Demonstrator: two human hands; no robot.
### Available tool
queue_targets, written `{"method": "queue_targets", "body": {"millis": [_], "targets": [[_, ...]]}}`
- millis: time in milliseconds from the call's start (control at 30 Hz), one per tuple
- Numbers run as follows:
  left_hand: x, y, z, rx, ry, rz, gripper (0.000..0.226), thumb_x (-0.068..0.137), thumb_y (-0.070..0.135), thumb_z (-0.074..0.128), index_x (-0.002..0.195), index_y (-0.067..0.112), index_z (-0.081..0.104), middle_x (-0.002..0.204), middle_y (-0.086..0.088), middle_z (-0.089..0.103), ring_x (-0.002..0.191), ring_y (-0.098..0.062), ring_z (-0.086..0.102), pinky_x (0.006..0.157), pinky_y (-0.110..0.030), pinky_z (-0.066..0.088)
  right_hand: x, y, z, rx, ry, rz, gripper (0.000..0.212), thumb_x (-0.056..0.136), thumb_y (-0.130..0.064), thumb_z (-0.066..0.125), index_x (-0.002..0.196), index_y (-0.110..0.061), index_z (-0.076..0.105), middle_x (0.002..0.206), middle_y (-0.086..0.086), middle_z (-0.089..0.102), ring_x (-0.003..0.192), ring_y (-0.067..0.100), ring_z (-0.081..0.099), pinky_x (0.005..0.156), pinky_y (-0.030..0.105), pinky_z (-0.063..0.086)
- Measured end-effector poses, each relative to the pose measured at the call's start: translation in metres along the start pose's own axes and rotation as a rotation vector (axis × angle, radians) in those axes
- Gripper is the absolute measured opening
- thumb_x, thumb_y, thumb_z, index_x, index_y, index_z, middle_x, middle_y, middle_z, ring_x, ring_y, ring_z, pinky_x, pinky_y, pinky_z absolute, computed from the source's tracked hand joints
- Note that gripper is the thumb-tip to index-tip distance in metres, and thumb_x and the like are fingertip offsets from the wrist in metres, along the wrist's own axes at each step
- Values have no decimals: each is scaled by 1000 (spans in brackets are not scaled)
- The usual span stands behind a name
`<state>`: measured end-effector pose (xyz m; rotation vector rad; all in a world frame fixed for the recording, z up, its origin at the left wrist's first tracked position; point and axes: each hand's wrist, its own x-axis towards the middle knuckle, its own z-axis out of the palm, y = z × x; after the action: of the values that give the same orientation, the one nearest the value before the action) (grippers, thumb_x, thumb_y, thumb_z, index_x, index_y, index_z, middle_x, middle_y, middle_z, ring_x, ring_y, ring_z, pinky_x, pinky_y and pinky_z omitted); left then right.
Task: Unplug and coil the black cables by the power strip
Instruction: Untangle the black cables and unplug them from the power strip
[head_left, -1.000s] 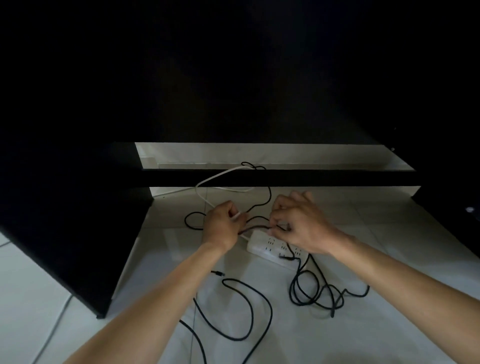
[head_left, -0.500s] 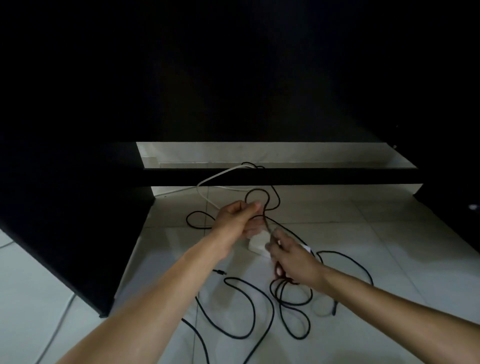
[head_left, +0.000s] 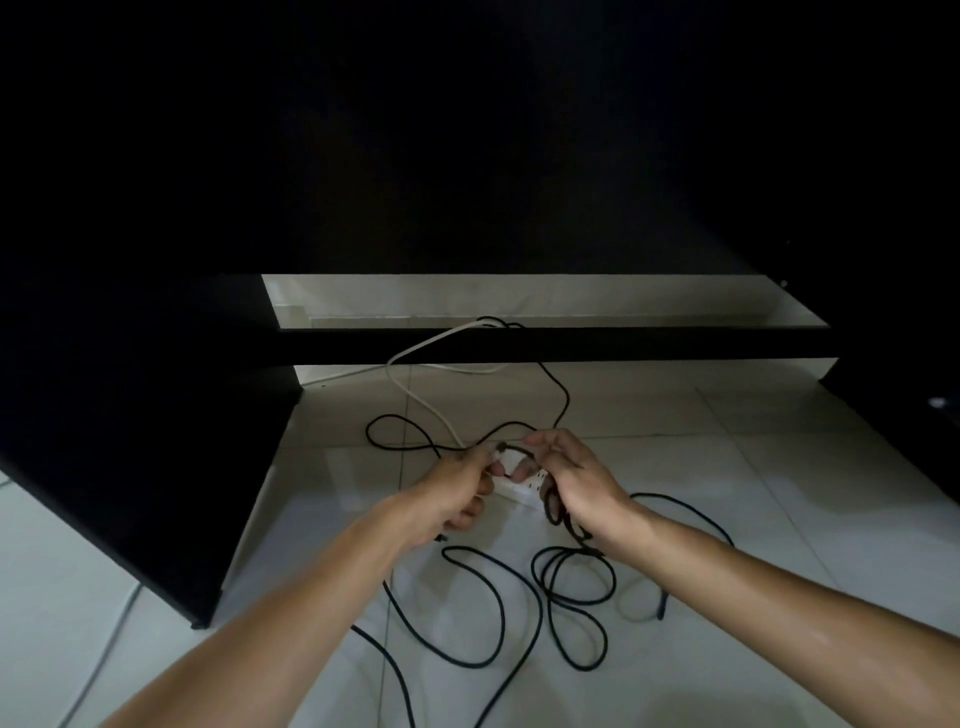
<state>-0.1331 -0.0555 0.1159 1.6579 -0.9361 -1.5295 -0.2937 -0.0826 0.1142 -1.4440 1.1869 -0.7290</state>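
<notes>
A white power strip (head_left: 524, 487) lies on the tiled floor, mostly hidden behind my hands. My left hand (head_left: 457, 488) pinches a black cable close to a small white plug piece above the strip. My right hand (head_left: 576, 483) pinches the same black cable (head_left: 511, 443) at its fingertips and holds several loops of it (head_left: 571, 582), which hang down to the floor. Another black cable (head_left: 483, 608) lies in loose curves on the tiles below my left hand. A further black cable strand (head_left: 558, 395) runs up toward the desk's crossbar.
A white cord (head_left: 415, 395) runs from the strip up behind the black crossbar (head_left: 623, 345). A black desk panel (head_left: 156, 467) stands on the left and dark furniture on the right. Another white cord (head_left: 109, 644) lies on the floor at the far left.
My right hand has come back up from the floor to meet my left hand above the strip, carrying cable loops. The loops below it have shifted.
</notes>
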Motion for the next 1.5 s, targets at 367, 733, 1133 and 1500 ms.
{"method": "queue_targets", "body": {"millis": [367,733,1133,1500], "targets": [[-4,-5,2,56,89,172,18,95,23,59,101,12,72,70,6,60,50,-4,47,43,-15,37,-5,1,-7,59,-143,37,20,99,-9,56,118,-12,63,101,6,77,77,13,69,73,22,54],[-12,1,-4,125,13,230,16,95,17,57,90,20,72,67,6,56,52,-3,47,49,-18,39,-5,-6,-9,-91,-117,-31,21,96,-10,61,111,-24,65,92,6,77,66,13,68,73,28,56],[-13,-3,1,-276,-38,64,8,94,18,62,92,16,69,64,5,53,50,-7,43,42,-18,33,-6,-12,-10,-138,-112,-112,11,95,-12,64,106,-16,65,88,15,73,59,17,68,62,23,56],[-14,-1,-1,-131,11,78,14,91,19,64,79,20,70,57,8,51,49,-6,38,49,-20,33,-7,-6,-14,-307,-138,-230,11,95,-21,65,98,-32,67,76,0,72,61,21,73,70,38,59]]}}
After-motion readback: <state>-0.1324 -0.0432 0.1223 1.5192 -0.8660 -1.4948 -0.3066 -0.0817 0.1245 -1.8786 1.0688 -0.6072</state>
